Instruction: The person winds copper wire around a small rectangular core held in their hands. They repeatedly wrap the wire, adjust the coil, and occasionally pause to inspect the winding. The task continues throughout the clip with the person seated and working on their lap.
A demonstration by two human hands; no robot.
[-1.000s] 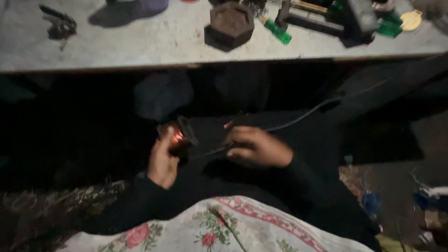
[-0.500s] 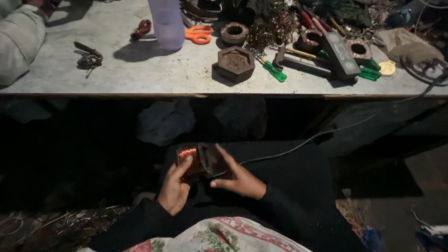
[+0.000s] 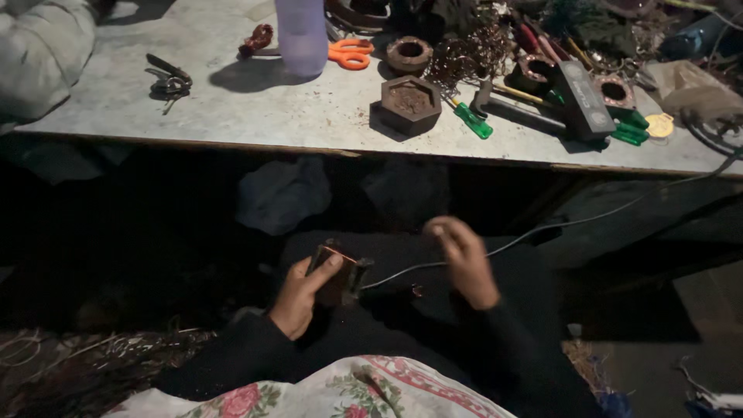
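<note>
the right hand (image 3: 463, 263) has lifted off the small dark coil block (image 3: 334, 271), fingers now pinched on a thin wire (image 3: 402, 268). the left hand (image 3: 303, 298) still clamps the block over the lap, below the workbench (image 3: 232, 108).

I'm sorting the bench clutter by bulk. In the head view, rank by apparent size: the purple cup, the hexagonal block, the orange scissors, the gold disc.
1. purple cup, partly cut off by the frame edge
2. hexagonal block
3. orange scissors, only handles clearly visible
4. gold disc
</note>
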